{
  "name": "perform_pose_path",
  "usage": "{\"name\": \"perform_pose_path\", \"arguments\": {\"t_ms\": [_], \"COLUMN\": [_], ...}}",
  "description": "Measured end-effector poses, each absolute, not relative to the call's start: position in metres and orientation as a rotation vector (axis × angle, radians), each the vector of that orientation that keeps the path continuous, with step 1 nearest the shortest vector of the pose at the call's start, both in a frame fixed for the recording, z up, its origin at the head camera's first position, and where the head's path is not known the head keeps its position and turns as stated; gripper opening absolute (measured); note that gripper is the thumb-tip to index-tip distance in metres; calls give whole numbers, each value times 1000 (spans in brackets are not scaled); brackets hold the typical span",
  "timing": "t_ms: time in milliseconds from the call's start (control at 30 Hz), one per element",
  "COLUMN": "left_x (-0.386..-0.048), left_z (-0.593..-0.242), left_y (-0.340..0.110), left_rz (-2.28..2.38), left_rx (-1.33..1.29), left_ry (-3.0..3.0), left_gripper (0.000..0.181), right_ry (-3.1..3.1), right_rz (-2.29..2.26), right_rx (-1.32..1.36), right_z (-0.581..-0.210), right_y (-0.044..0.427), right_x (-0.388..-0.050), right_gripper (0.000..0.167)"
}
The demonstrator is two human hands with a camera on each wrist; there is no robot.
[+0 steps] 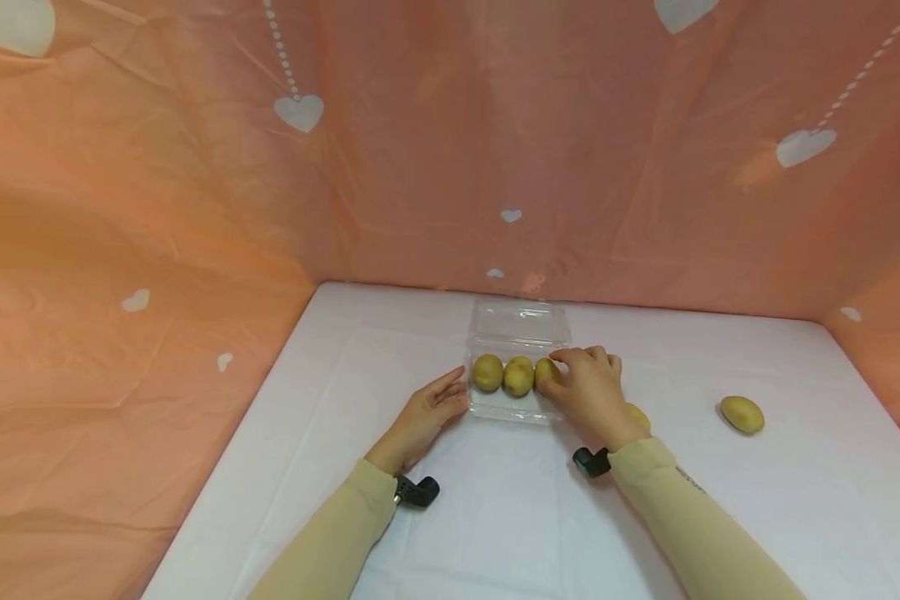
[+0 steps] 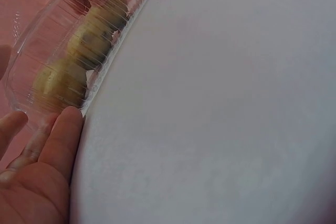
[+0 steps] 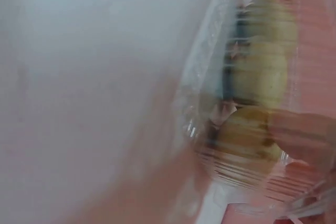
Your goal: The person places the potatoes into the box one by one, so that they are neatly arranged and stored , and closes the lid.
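A clear plastic clamshell box [image 1: 513, 412] lies with its lid [image 1: 521, 322] folded back. Inside it sit a left potato [image 1: 487, 372] and a middle potato [image 1: 518, 377], side by side. My right hand [image 1: 591, 390] holds a third potato [image 1: 546, 372] between thumb and fingers at the box's right end; the right wrist view shows this potato [image 3: 245, 135] blurred through the ribbed plastic wall. At the opposite end, my left hand [image 1: 426, 415] rests its relaxed fingertips against the box's side. Those fingers [image 2: 62, 140] show close beside the plastic in the left wrist view.
One more potato [image 1: 637, 416] lies partly hidden behind the right wrist. Farther right, another potato [image 1: 742, 414] rests on the white tablecloth [image 1: 480, 533]. Orange curtain cloth [image 1: 570, 167] with white hearts hangs behind the table and along its sides.
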State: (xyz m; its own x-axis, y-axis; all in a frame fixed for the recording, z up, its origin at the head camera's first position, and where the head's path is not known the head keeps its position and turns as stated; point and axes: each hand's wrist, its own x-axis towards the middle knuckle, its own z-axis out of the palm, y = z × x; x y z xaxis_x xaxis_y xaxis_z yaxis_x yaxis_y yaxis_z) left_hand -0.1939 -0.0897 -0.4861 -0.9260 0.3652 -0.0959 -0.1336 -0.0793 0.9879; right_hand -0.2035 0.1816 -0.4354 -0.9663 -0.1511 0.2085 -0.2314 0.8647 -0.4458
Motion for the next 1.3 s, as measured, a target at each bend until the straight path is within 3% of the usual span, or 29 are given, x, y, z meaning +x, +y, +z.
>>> {"name": "perform_pose_path", "arguments": {"t_ms": [267, 767, 1300], "left_x": [-194, -194, -193], "left_z": [-486, -487, -486], "left_y": [-90, -90, -90], "left_rz": [2070, 2058, 2047], "left_rx": [259, 263, 244], "left_ry": [1870, 1889, 1869], "left_gripper": [63, 63, 63], "right_ry": [-2812, -2813, -2870], "right_rz": [877, 1172, 1153], "right_rx": [296, 102, 74], "right_z": [-436, -432, -444], "right_y": [190, 253, 284], "right_x": [-198, -164, -144], "right_gripper": [52, 73, 69]}}
